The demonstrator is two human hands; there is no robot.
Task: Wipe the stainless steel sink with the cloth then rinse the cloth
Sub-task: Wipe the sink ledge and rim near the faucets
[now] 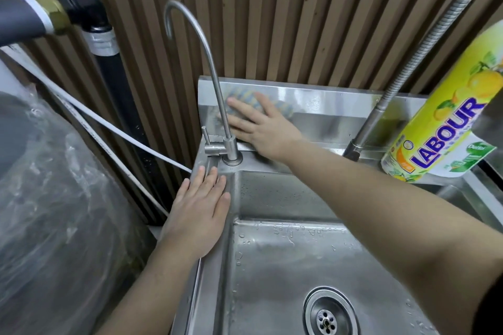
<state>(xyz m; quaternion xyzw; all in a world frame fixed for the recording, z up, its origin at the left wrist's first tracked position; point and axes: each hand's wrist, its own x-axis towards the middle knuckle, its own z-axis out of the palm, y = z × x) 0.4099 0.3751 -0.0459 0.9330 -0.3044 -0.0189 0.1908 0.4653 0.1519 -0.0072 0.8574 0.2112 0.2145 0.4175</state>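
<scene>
The stainless steel sink (275, 255) fills the lower middle, its basin wet with droplets and a round drain (328, 317) near the bottom. My right hand (261, 128) presses a striped blue-and-yellow cloth (246, 99) flat against the sink's steel backsplash (326, 106), just right of a thin gooseneck tap (212, 68). The cloth is mostly hidden under my fingers. My left hand (200, 209) lies flat, fingers together, on the sink's left rim in front of the tap base, holding nothing.
A yellow "Labour" detergent bottle (446, 117) stands on the right rim beside a coiled metal spray hose (408, 62). A large plastic-wrapped object (49, 198) and dark pipes (109, 62) crowd the left. A ribbed brown wall runs behind.
</scene>
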